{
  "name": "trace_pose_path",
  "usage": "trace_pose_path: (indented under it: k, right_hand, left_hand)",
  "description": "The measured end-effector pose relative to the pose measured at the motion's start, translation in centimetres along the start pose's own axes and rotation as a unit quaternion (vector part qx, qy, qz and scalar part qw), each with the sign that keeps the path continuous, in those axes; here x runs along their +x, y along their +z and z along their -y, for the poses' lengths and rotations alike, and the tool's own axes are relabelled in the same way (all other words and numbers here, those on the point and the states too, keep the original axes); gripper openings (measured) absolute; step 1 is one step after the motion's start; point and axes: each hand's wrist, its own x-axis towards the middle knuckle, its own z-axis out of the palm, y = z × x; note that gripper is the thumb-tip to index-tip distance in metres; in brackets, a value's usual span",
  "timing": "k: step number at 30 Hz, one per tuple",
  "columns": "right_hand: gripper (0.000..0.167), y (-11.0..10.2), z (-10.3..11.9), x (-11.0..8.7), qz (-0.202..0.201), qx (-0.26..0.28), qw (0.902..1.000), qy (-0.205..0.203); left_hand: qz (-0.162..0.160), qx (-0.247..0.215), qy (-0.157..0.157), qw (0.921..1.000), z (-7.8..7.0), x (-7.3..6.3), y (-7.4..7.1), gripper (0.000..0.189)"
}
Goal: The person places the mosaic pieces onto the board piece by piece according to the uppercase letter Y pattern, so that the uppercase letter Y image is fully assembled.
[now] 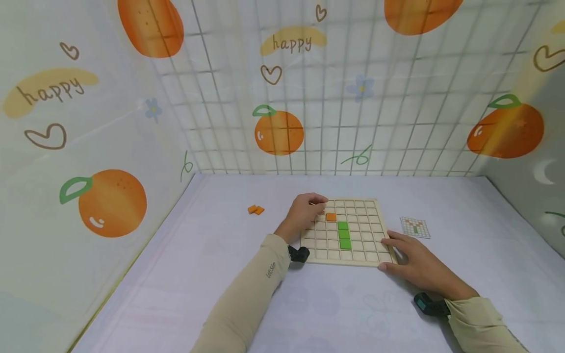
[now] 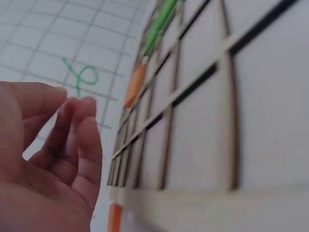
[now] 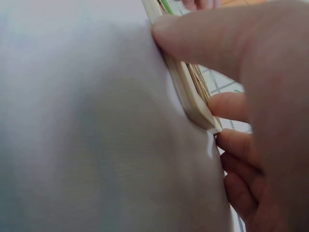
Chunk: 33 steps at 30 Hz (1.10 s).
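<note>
A wooden grid board [image 1: 364, 235] lies on the table, with several green tiles [image 1: 344, 234] in a column and an orange tile [image 1: 331, 216] up and left of them. My left hand [image 1: 306, 212] hovers over the board's upper left part. In the left wrist view its fingers are loosely bent, tips close together, and no tile shows between them; what lies beneath the hand is hidden. At the board's lower right corner my right hand [image 1: 417, 260] grips it, thumb on the front edge [image 3: 186, 92] and fingers along the right side.
Loose orange tiles [image 1: 256, 210] lie on the table left of the board. A small pattern card [image 1: 415, 227], printed with a grid and coloured squares, lies to its right. Printed curtains [image 1: 212, 122] enclose the table at the back and sides.
</note>
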Motion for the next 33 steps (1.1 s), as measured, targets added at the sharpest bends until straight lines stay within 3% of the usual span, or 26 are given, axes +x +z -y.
trace_pose_path:
  k: [4,6,13,20,28,33]
  right_hand:
    - [0.083,0.0,0.0,-0.1,0.0,-0.005,1.0,0.001]
    - [0.083,0.1,0.0,0.0,0.001,-0.007,1.0,0.001]
    - [0.085,0.1,0.0,0.1,0.006,-0.011,0.9999,0.009]
    - [0.087,0.3,0.1,0.2,0.011,-0.015,0.9996,0.021]
    - [0.084,-0.1,0.1,0.1,0.003,-0.01,0.9999,0.004]
    - [0.084,0.1,0.1,0.1,0.005,-0.004,1.0,0.007]
  left_hand:
    - [-0.019,-0.046,0.028,0.9984,0.5,0.1,-1.2,0.027]
    - [-0.029,-0.063,0.026,0.9973,1.0,0.0,-2.0,0.027]
    - [-0.058,-0.015,0.003,0.9982,2.5,-0.6,-4.7,0.027]
    - [-0.065,-0.021,-0.017,0.9975,3.4,-1.1,-6.9,0.029]
    - [-0.08,-0.012,-0.026,0.9964,4.4,-1.6,-7.8,0.026]
    - [-0.073,0.014,-0.029,0.9968,4.6,-1.6,-7.8,0.026]
